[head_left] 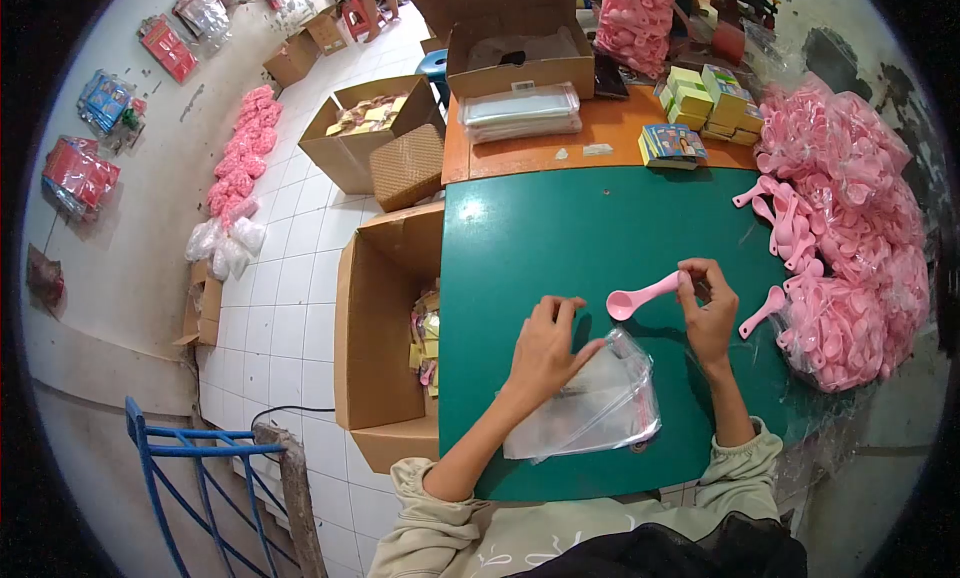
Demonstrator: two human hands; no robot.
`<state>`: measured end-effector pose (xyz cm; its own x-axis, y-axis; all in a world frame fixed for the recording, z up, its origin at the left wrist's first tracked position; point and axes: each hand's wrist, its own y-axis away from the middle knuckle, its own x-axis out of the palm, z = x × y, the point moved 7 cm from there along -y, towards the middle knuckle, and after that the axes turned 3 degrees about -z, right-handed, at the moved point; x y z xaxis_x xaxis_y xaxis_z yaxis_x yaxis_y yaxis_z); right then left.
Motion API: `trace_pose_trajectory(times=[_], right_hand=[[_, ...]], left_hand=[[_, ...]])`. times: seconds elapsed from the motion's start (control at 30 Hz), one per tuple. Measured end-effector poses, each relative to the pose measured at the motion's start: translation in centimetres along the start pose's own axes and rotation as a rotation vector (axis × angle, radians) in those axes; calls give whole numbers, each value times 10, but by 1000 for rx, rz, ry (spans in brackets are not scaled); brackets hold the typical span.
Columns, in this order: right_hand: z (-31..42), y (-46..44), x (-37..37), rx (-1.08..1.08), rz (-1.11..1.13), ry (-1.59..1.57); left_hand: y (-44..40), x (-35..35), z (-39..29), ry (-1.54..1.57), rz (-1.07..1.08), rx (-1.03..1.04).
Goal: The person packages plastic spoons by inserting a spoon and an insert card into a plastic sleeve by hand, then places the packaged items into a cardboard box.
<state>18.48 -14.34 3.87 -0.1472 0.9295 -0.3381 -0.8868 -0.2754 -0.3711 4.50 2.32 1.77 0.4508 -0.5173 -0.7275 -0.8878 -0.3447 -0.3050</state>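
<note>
Pinched by its handle in my right hand [708, 313] is a pink plastic spoon [632, 300], its bowl pointing left above the green tabletop. My left hand [548, 348] has its fingers apart and holds nothing; it hovers over the upper left part of a stack of clear plastic bags [580, 408]. Those bags lie flat near the front edge, slightly fanned. To the right of my right hand, loose pink spoons [785, 223] lie beside a big heap of bagged pink spoons [850, 228].
An open cardboard box [385, 328] with packed items stands left of the green table [530, 238]. At the back, the orange surface [620, 128] bears a bundle of clear bags [520, 114], small card stacks [672, 144] and a carton [520, 58]. A blue metal rack [205, 448] is lower left.
</note>
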Motion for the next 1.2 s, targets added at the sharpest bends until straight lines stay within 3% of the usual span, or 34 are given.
trace_pose_trajectory(times=[0.1,0.2,0.3,0.5,0.6,0.7,1.2], right_hand=[[0,-1,-3,-10,-11,27],[-4,-1,-4,-7,-21,34],[-3,-1,-3,-13,-15,36],[-2,2,0,18,15,-46],[1,4,3,23,17,-148],[3,6,5,11,33,-229],[11,17,16,9,119,-340]], left_hand=[[8,8,2,119,176,-15],[14,9,-6,-2,368,37],[19,20,1,14,406,101],[11,10,6,250,242,16],[11,21,26,771,248,-280],[10,19,32,867,267,-428],[7,19,28,932,326,-454]])
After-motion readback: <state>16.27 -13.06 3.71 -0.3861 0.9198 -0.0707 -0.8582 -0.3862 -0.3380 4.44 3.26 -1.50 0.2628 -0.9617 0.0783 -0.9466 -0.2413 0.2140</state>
